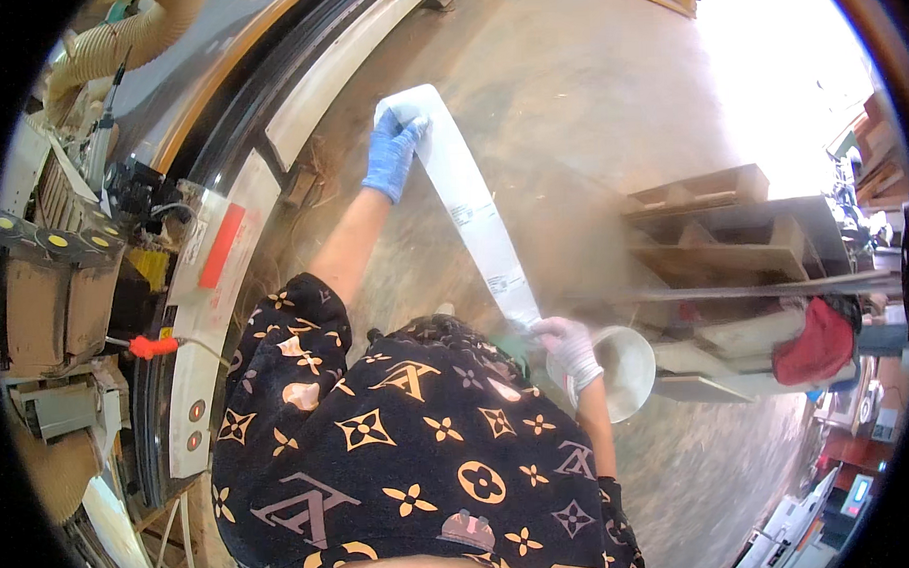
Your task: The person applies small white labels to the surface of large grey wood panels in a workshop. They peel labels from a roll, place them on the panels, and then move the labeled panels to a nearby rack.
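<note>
In the head view, the blue-gloved left hand (390, 158) has its fingers closed on the upper end of a white strip (453, 174); the white-gloved right hand (569, 350) pinches its lower end beside a white bucket (633, 371). Small dark print (463, 215) marks the strip.

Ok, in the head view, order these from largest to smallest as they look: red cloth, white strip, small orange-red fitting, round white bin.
1. White strip
2. Round white bin, partly hidden
3. Red cloth
4. Orange-red fitting

That's apparent size only; nearness to the camera may mislead.
</note>
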The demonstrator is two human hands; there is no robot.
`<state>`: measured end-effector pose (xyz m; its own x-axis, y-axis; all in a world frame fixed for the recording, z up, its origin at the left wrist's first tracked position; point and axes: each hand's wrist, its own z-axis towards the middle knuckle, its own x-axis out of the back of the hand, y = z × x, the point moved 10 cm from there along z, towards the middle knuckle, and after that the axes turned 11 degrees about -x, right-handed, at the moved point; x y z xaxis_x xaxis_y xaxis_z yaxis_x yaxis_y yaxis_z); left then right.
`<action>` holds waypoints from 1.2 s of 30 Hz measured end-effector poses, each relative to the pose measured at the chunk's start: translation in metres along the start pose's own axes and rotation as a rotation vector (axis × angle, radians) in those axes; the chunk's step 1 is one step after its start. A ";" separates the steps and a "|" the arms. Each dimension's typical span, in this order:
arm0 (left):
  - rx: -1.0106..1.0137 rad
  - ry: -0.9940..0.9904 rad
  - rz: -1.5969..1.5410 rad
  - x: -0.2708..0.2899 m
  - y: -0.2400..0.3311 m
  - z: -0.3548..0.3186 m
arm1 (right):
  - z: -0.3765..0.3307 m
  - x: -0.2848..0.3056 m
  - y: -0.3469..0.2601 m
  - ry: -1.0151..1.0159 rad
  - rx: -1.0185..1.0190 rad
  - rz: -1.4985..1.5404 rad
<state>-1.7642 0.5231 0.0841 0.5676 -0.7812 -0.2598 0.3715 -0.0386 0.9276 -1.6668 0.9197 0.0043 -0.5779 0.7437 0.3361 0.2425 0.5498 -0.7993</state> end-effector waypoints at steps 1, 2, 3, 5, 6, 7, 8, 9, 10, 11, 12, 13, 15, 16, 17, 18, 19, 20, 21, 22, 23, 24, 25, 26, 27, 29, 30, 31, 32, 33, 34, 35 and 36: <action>-0.010 0.019 -0.009 0.005 0.000 0.002 | 0.007 0.003 0.003 0.001 -0.026 -0.047; 0.018 0.059 -0.006 0.012 -0.002 0.005 | 0.012 0.008 0.003 -0.022 -0.022 -0.080; -0.002 0.082 -0.023 0.018 0.001 0.010 | 0.019 0.014 0.001 -0.021 -0.015 -0.127; -0.010 0.181 0.030 0.039 0.009 0.015 | 0.031 0.022 -0.006 -0.062 0.066 -0.250; -0.056 0.205 0.024 0.048 0.019 0.017 | 0.038 0.027 -0.005 -0.104 0.050 -0.167; -0.127 0.227 0.017 0.057 0.033 0.018 | 0.045 0.033 -0.006 -0.125 0.050 -0.158; -0.084 0.277 0.041 0.069 0.036 0.017 | 0.052 0.038 -0.008 -0.141 0.066 -0.205; -0.126 0.284 0.062 0.075 0.047 0.015 | 0.060 0.046 -0.008 -0.144 0.047 -0.204; -0.175 0.300 0.085 0.082 0.060 0.013 | 0.069 0.055 -0.010 -0.145 0.055 -0.264; -0.218 0.317 0.112 0.089 0.071 0.010 | 0.079 0.062 -0.019 -0.139 0.120 -0.337; -0.302 0.368 0.099 0.094 0.082 0.000 | 0.084 0.070 -0.023 -0.161 0.133 -0.367; -0.281 0.420 0.180 0.102 0.085 -0.008 | 0.092 0.078 -0.022 -0.170 0.123 -0.404; -0.360 0.474 0.328 0.110 0.099 -0.025 | 0.106 0.087 -0.028 -0.235 0.187 -0.529; -0.431 0.460 0.277 0.109 0.103 -0.028 | 0.119 0.091 -0.030 -0.293 0.141 -0.419; -0.292 0.529 0.305 0.117 0.093 -0.034 | 0.129 0.094 -0.030 -0.350 0.105 -0.336; -0.221 0.550 0.324 0.130 0.090 -0.037 | 0.140 0.090 -0.029 -0.346 0.042 -0.318; -0.106 0.566 0.347 0.136 0.085 -0.045 | 0.139 0.091 -0.038 -0.369 0.110 -0.342; -0.294 0.623 0.153 0.143 0.099 -0.050 | 0.147 0.089 -0.034 -0.401 -0.016 -0.243; -0.478 0.624 -0.049 0.143 0.112 -0.063 | 0.136 0.076 -0.050 -0.504 0.106 -0.221; -0.532 0.602 -0.183 0.141 0.117 -0.071 | 0.132 0.071 -0.060 -0.571 0.117 -0.131; -0.296 0.636 -0.496 0.130 0.084 -0.081 | 0.125 0.067 -0.069 -0.627 0.100 -0.088; -0.160 0.653 -0.762 0.107 0.054 -0.105 | 0.117 0.062 -0.084 -0.662 0.163 -0.049; -0.113 0.593 -0.902 0.075 0.042 -0.120 | 0.105 0.058 -0.102 -0.709 0.240 -0.014; 0.066 0.601 -0.917 0.031 0.006 -0.148 | 0.094 0.056 -0.122 -0.758 0.356 0.030; 0.135 0.563 -0.750 0.012 -0.011 -0.169 | 0.091 0.049 -0.126 -0.758 0.326 0.009; 0.310 0.326 -1.231 -0.060 -0.037 -0.200 | 0.088 0.030 -0.142 -0.789 0.373 0.043; 0.279 0.393 -1.238 -0.054 -0.044 -0.205 | 0.087 0.022 -0.144 -0.801 0.386 0.056; 0.238 0.410 -1.259 -0.052 -0.045 -0.209 | 0.088 0.011 -0.142 -0.824 0.366 0.069; 0.128 0.382 -1.293 -0.049 -0.035 -0.211 | 0.089 0.004 -0.134 -0.826 0.325 0.072; 0.179 0.462 -1.281 -0.041 -0.039 -0.217 | 0.088 -0.002 -0.124 -0.837 0.290 0.062; 0.159 0.487 -1.278 -0.030 -0.033 -0.218 | 0.081 -0.009 -0.123 -0.905 0.320 0.122; 0.119 0.458 -1.286 -0.022 -0.021 -0.216 | 0.084 -0.012 -0.110 -0.863 0.254 0.089; 0.132 0.469 -1.166 -0.011 -0.015 -0.219 | 0.080 -0.017 -0.103 -0.867 0.231 0.089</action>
<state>-1.6157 0.6688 0.0140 0.1688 0.0527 -0.9842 0.7647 -0.6370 0.0970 -1.7446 0.8200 0.0410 -0.9720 0.1807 -0.1503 0.2056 0.3439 -0.9162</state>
